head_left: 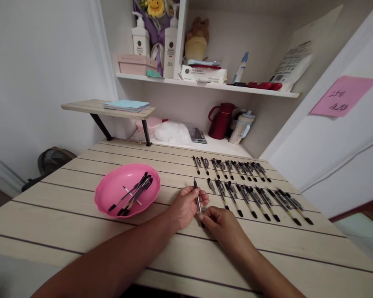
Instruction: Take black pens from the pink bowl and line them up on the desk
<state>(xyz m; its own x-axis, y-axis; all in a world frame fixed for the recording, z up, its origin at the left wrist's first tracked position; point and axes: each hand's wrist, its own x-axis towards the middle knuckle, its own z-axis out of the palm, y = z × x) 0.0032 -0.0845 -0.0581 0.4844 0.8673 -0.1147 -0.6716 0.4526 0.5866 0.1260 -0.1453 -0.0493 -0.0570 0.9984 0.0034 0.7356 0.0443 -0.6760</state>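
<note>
Planked table [59, 231] under pens [247, 201], shelf [217, 87] behind

My left hand [186, 205] is pinching a pen [198, 202] while my right hand [218, 222] is holding its near end; more pens [138, 194] are lying in the pink bowl [112, 182], and pen parts [248, 200] are lying in two rows.

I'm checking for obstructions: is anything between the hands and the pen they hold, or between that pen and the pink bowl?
Nothing visible blocks either grip: the left hand and right hand both hold the pen. Between the pen and the pink bowl, only the left hand itself shows, on the pen's bowl side.
</note>
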